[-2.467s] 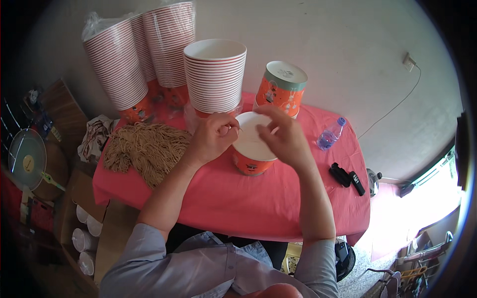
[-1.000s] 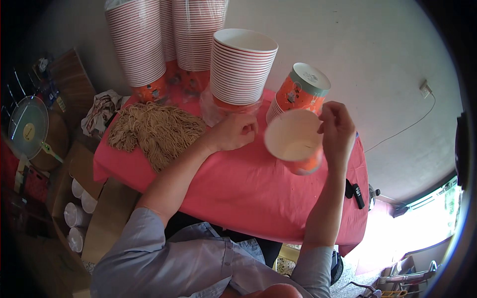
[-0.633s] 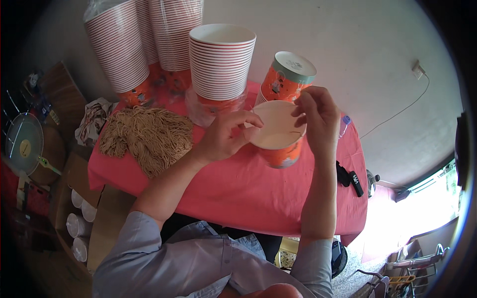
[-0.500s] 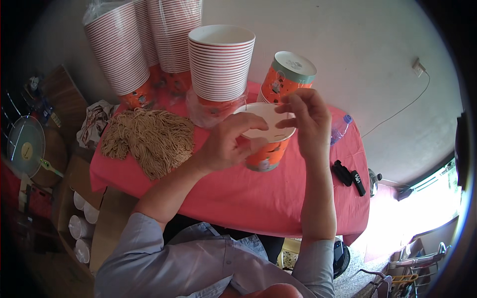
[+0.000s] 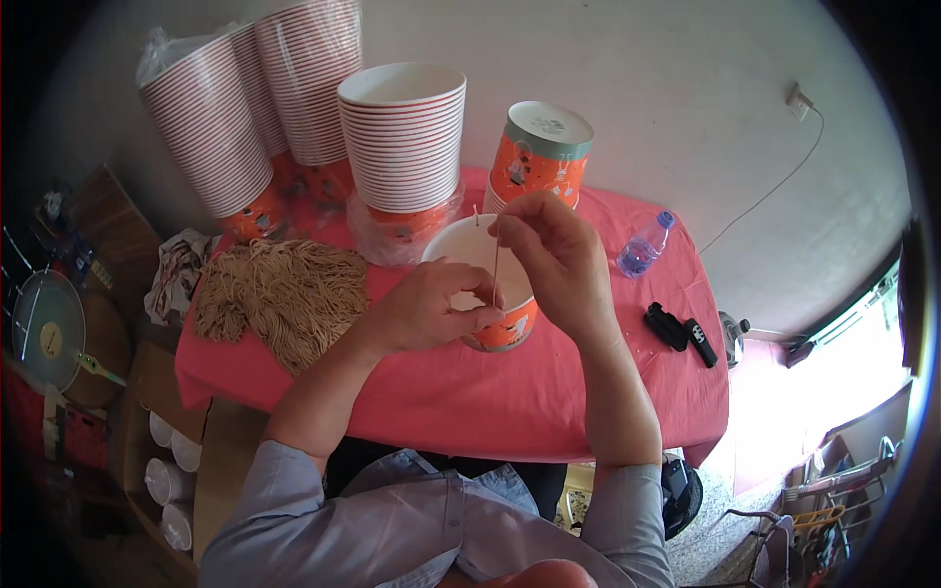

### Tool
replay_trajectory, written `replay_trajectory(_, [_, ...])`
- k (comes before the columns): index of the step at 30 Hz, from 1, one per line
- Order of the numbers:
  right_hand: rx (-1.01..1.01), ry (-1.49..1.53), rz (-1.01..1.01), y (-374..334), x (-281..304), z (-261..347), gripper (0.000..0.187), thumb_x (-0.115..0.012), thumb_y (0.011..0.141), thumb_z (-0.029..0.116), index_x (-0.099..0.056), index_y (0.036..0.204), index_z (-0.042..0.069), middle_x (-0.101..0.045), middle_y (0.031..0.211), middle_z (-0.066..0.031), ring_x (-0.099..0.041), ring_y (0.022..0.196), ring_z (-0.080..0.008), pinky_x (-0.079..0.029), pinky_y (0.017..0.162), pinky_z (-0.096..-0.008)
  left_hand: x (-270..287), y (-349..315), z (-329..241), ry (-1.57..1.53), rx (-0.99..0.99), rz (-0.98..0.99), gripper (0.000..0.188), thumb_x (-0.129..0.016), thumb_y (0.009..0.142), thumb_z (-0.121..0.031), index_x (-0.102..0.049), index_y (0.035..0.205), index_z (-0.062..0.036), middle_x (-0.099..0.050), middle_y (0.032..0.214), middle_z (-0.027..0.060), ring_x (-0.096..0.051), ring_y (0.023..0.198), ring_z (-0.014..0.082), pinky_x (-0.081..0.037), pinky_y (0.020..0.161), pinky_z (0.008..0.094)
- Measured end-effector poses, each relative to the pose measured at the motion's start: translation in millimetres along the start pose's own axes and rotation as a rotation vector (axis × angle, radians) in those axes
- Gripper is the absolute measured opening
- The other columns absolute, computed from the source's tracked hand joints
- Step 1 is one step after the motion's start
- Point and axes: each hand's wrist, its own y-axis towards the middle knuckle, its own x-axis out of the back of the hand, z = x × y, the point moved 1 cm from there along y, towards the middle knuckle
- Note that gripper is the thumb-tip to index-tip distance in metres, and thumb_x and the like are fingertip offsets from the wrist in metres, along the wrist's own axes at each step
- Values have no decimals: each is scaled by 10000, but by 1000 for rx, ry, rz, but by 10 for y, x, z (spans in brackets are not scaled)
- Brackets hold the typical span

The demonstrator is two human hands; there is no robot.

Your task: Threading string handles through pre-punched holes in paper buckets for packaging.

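In front of me on the table stands an orange paper bucket (image 5: 510, 331) with a white inside and its mouth facing up. Above its mouth a thin cord (image 5: 497, 257) is stretched nearly upright between my hands. My right hand (image 5: 564, 269) pinches the cord's upper part, and my left hand (image 5: 417, 309) pinches it lower down, over the bucket's near rim. A short end of cord (image 5: 477, 216) sticks up at the far rim. To the left lies a tangled heap of tan cords (image 5: 289, 299).
Tall nested stacks of buckets (image 5: 402, 137) stand at the back left, some in plastic wrap. An upturned bucket (image 5: 539, 162) is behind my right hand. A plastic bottle (image 5: 647, 245) and small black objects (image 5: 683, 333) lie at the right of the pink-covered table (image 5: 431, 421).
My hands have closed in over the bucket, and the cord now shows taut between them. The whole view has shifted slightly.
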Motion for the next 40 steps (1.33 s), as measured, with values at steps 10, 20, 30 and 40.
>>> replay_trajectory(10, [-26,-5,19,-13,289,142,101,-636,1022,90,-633,1027,-11,-719,835,-71,-720,757,-133,-580,709,-317,-50,68,39,122,-17,-126,127,-776,945,-164,-703,942,-60,-756,887,48,-719,880,251,-540,992,459])
replay_trajectory(20, [-40,-100,31,50,512,92,118,-634,1018,107,-626,991,-7,-687,789,-68,-672,691,-141,-546,650,-325,56,86,240,79,-87,-9,94,-781,950,-161,-712,942,-97,-741,865,23,-722,902,212,-279,1284,562])
replay_trajectory(30, [-33,-493,225,-165,656,190,163,-789,911,138,-747,1044,52,-692,755,-78,-698,705,-183,-549,666,-346,46,119,498,167,-276,-176,102,-773,967,-119,-705,1006,-54,-723,908,61,-662,868,227,-528,885,392])
replay_trajectory(40, [3,-934,172,-681,654,104,529,-815,918,277,-645,1414,205,-773,895,-192,-747,731,-307,-581,643,-429,91,54,404,-244,-188,-182,100,-684,1056,-120,-704,1100,-33,-740,976,39,-707,914,142,-571,831,297])
